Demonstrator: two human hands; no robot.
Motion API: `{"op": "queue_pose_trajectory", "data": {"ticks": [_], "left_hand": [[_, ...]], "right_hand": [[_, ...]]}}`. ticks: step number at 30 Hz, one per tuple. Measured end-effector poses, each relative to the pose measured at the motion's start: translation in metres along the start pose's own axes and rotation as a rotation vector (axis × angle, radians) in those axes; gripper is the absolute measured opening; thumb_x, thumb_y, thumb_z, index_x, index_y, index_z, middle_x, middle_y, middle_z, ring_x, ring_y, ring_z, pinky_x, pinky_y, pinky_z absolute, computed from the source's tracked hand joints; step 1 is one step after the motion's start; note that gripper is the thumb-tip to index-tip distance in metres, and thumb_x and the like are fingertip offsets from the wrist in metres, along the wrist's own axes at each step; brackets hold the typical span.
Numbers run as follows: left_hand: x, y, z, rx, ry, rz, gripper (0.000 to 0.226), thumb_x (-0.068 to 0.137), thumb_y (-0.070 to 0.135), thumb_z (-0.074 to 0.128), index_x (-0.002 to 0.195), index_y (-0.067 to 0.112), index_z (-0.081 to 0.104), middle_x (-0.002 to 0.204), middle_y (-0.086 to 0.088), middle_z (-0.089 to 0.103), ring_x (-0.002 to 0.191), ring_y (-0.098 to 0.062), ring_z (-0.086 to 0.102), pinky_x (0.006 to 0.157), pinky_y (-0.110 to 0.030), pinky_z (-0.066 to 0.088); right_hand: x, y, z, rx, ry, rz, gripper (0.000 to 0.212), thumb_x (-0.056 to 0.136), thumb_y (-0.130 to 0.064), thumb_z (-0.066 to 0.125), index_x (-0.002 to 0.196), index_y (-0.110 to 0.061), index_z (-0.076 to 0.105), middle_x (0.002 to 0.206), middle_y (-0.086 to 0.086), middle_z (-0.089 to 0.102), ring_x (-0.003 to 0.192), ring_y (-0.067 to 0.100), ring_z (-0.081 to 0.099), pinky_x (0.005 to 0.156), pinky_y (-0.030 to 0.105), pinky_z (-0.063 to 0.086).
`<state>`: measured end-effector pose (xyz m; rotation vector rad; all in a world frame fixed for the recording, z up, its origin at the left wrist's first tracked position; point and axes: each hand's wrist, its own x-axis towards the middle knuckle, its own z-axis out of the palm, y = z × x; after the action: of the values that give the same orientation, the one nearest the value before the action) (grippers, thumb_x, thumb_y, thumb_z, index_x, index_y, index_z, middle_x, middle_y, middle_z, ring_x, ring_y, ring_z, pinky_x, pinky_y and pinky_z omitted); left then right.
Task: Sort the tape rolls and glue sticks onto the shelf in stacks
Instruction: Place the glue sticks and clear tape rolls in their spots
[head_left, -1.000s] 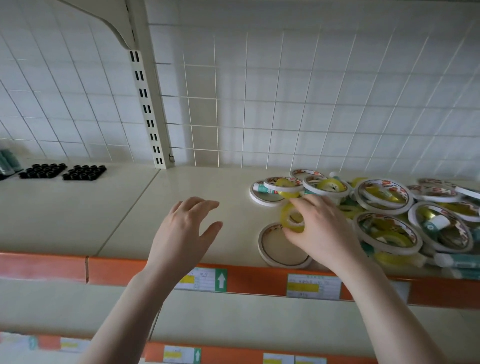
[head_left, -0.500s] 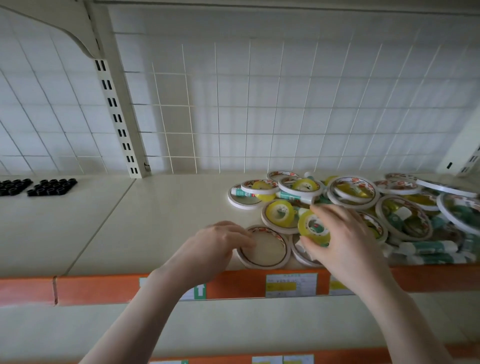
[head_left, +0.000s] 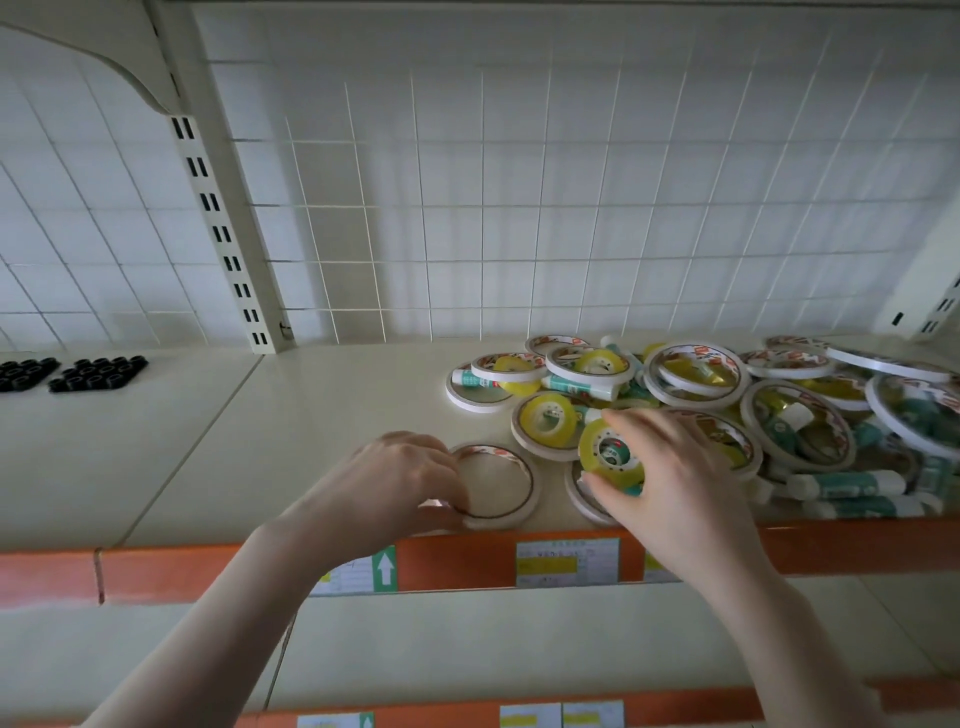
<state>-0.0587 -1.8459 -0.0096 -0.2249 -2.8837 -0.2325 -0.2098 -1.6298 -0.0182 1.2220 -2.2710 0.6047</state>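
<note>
**Head view: both hands now on tape rolls**

Head camera, left to right: the left hand (head_left: 400, 480), spread and hovering a second ago, has dropped to the shelf (head_left: 311, 415) and now curls its fingers on the flat white tape roll (head_left: 496, 486) at the front edge. At its 3 o'clock, the right hand (head_left: 670, 488) pinches a small yellow tape roll (head_left: 610, 454), lifted and tilted. Behind, at 1 o'clock, tape rolls and glue sticks (head_left: 852, 486) lie jumbled. Judging by this, sorting has barely begun.

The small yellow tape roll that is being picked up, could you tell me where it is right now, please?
In the head view, the small yellow tape roll is in the right hand, lifted at the pile's near left edge, just right of the large white tape ring under the left hand.
</note>
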Motion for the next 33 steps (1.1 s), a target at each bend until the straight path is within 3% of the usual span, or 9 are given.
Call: {"op": "queue_pose_trajectory", "data": {"ticks": [5,13,17,22,28,33], "left_hand": [[-0.016,0.005,0.004,0.068,0.121,-0.131,0.023,0.08,0.045,0.049,0.074,0.028,0.064,0.07,0.013,0.062,0.061,-0.01,0.056,0.061,-0.019,0.04],[-0.053,0.01,-0.003,0.204,0.368,-0.342,0.018,0.081,0.037,0.05,0.077,0.026,0.064,0.074,0.013,0.059,0.067,-0.01,0.056,0.06,-0.023,0.044],[-0.09,0.004,-0.015,0.248,0.411,-0.45,0.017,0.08,0.038,0.052,0.08,0.027,0.065,0.076,0.015,0.059,0.068,-0.01,0.057,0.061,-0.023,0.044],[-0.145,-0.017,-0.04,0.306,0.449,-0.506,0.019,0.082,0.038,0.052,0.08,0.024,0.065,0.075,0.013,0.061,0.068,-0.011,0.058,0.063,-0.022,0.041],[-0.236,-0.063,-0.076,0.347,0.454,-0.525,0.023,0.084,0.038,0.052,0.082,0.021,0.068,0.075,0.01,0.062,0.068,-0.013,0.061,0.061,-0.027,0.049],[-0.328,-0.116,-0.118,0.395,0.433,-0.539,0.024,0.084,0.039,0.051,0.082,0.022,0.068,0.075,0.01,0.063,0.069,-0.014,0.061,0.062,-0.028,0.048]], "right_hand": [[0.002,-0.004,0.006,0.079,0.01,-0.028,0.053,0.068,-0.029,0.078,0.113,-0.006,0.065,0.106,0.005,0.065,0.096,0.024,0.061,0.08,0.029,0.048],[0.008,-0.03,0.028,0.198,0.001,-0.084,0.052,0.062,-0.026,0.082,0.108,-0.007,0.068,0.102,0.004,0.066,0.09,0.026,0.063,0.075,0.031,0.05],[0.016,-0.064,0.046,0.252,-0.042,-0.114,0.053,0.058,-0.025,0.085,0.104,-0.007,0.068,0.098,0.004,0.066,0.089,0.026,0.064,0.076,0.031,0.051],[0.028,-0.129,0.072,0.345,-0.073,-0.153,0.051,0.056,-0.022,0.085,0.103,-0.01,0.069,0.094,0.002,0.066,0.086,0.028,0.063,0.077,0.028,0.045],[0.04,-0.239,0.099,0.383,-0.069,-0.16,0.053,0.05,-0.018,0.09,0.098,-0.009,0.07,0.089,0.004,0.067,0.08,0.029,0.063,0.071,0.025,0.04],[0.049,-0.352,0.123,0.439,-0.032,-0.158,0.046,0.06,-0.027,0.079,0.101,-0.007,0.069,0.092,0.007,0.067,0.082,0.032,0.064,0.075,0.025,0.036]]}}
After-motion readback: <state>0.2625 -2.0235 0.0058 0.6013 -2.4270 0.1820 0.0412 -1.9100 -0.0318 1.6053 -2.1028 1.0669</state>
